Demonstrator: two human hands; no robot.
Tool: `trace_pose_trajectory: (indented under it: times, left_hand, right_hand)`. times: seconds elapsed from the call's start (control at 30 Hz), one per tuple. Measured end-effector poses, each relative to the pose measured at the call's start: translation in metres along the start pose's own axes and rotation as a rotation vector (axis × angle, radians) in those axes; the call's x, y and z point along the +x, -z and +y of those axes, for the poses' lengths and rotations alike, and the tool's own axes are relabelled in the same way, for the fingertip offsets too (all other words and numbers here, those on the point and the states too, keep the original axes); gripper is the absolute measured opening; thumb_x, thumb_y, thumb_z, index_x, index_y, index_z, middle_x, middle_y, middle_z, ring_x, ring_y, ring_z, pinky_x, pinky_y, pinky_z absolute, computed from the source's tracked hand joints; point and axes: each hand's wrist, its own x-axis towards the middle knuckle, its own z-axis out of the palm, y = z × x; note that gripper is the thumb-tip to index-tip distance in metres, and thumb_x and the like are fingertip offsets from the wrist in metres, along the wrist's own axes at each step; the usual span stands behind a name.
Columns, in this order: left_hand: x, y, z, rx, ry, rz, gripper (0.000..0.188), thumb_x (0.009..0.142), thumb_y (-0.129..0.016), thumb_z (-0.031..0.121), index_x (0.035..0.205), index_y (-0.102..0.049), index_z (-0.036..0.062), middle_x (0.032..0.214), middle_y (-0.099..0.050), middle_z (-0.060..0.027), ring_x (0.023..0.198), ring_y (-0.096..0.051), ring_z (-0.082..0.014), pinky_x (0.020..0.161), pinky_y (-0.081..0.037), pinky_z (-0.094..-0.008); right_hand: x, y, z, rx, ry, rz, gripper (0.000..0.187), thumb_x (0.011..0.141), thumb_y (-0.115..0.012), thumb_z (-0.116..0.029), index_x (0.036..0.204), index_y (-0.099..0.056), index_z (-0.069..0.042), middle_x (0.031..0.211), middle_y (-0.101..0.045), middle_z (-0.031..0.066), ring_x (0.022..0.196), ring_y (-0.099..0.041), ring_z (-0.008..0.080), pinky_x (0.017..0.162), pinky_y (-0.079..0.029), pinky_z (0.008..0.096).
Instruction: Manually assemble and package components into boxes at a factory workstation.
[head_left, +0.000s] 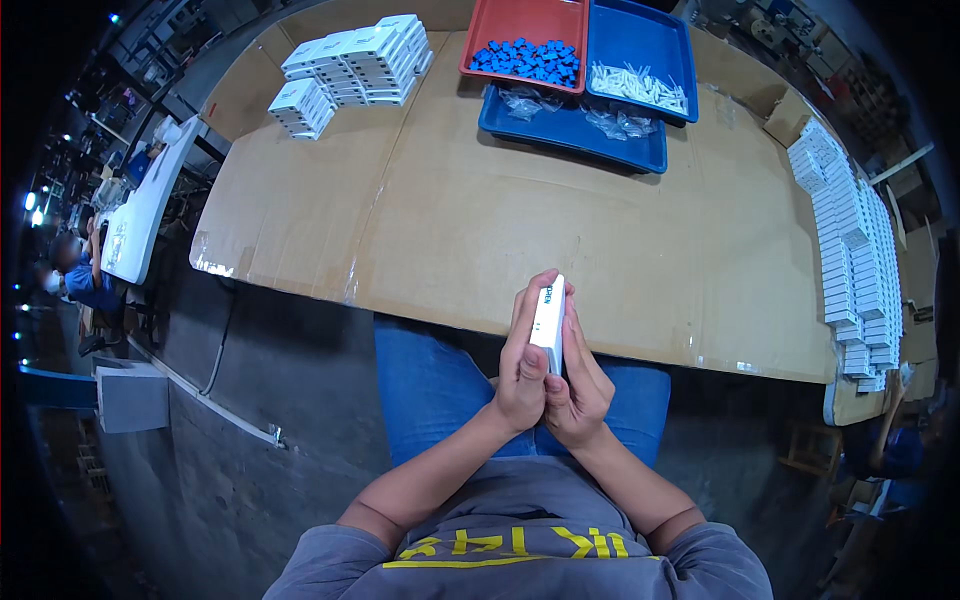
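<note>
A small flat white box (548,325) with dark print stands on edge between my two hands, just over the table's near edge. My left hand (519,375) presses along its left side, thumb toward me. On the other side my right hand (582,390) closes against the box, its thumb near the lower end. Both palms face each other, and the box's far end pokes out between the fingertips. What lies under the fingers is hidden.
Cardboard covers the table (440,230). White boxes (360,60) are stacked at the far left, with more stacked boxes (850,240) along the right. A red tray (478,45) holds blue pieces; a blue tray (640,35) holds white sticks. Another blue tray (560,145) contains clear plastic bags.
</note>
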Motion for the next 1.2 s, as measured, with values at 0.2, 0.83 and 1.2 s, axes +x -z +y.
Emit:
trace_pose_trajectory:
  times: [0.2,0.83,1.2]
  left_hand:
    - [-0.002,0.0,-0.002,-0.026,0.086,-0.007,0.115,0.093,-0.041,0.087,0.161,-0.019,-0.0033,0.15,-0.045,-0.0186,0.143,-0.043,-0.0261,0.121,-0.031,-0.0385]
    - [0.0,0.004,-0.022,-0.125,0.149,0.086,0.11,0.097,-0.038,0.083,0.162,-0.022,-0.0034,0.147,-0.048,-0.017,0.141,-0.045,-0.0254,0.121,-0.031,-0.0394]
    - [0.0,0.026,-0.023,0.374,-0.104,-0.037,0.1,0.1,-0.045,0.066,0.162,-0.021,-0.0082,0.153,-0.041,-0.0291,0.142,-0.045,-0.0402,0.119,-0.034,-0.0473]
  right_hand:
    - [-0.002,-0.002,0.0,-0.072,0.033,0.018,0.055,0.111,-0.05,-0.026,0.143,-0.051,0.018,0.143,-0.05,0.0459,0.133,-0.053,0.0569,0.104,-0.053,0.0504]
    - [-0.009,-0.003,0.014,-0.056,-0.115,-0.013,0.053,0.107,-0.059,-0.024,0.143,-0.054,0.014,0.147,-0.054,0.0371,0.137,-0.056,0.0468,0.109,-0.05,0.0458]
    - [0.009,0.001,0.007,0.718,-0.995,0.005,0.052,0.108,-0.062,-0.028,0.146,-0.052,0.005,0.134,-0.065,0.0117,0.128,-0.06,0.0166,0.105,-0.05,0.0333]
